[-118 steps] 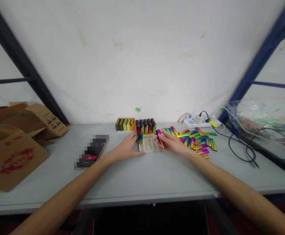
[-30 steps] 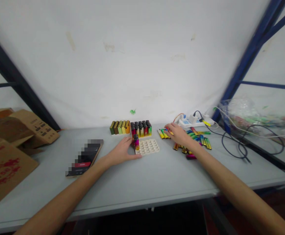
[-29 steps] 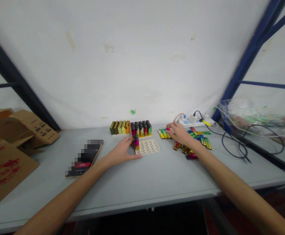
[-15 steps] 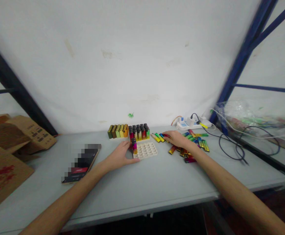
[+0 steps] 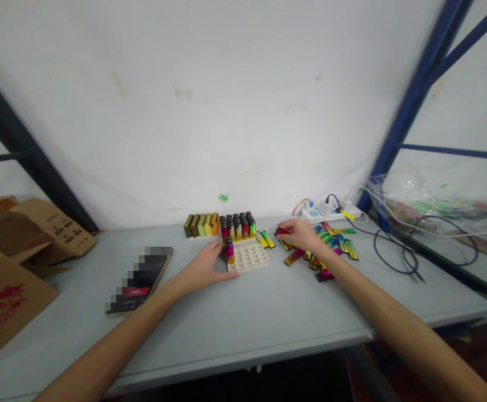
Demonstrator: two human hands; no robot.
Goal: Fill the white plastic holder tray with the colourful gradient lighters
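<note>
On the tabletop (image 5: 210,326), our white tray (image 5: 249,258) stands before the packed lighters (image 5: 238,228), its near left edge steadied by our left hand (image 5: 204,268), loosely curved, while our right hand (image 5: 304,234) pinches a red lighter (image 5: 280,231) beside the loose lighters (image 5: 335,241).

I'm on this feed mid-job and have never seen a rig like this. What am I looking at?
There is no robot: these are a person's bare hands, seen from one head-worn camera looking forward and down. On the grey table, gold-topped lighters and black-topped lighters stand upright towards the wall. In front sits a white tray with many unfilled pockets. The left hand is spread at its left end, beside upright lighters. The right hand, by the loose lighters, seems to pinch a red one. Cardboard boxes lie far left.
</note>
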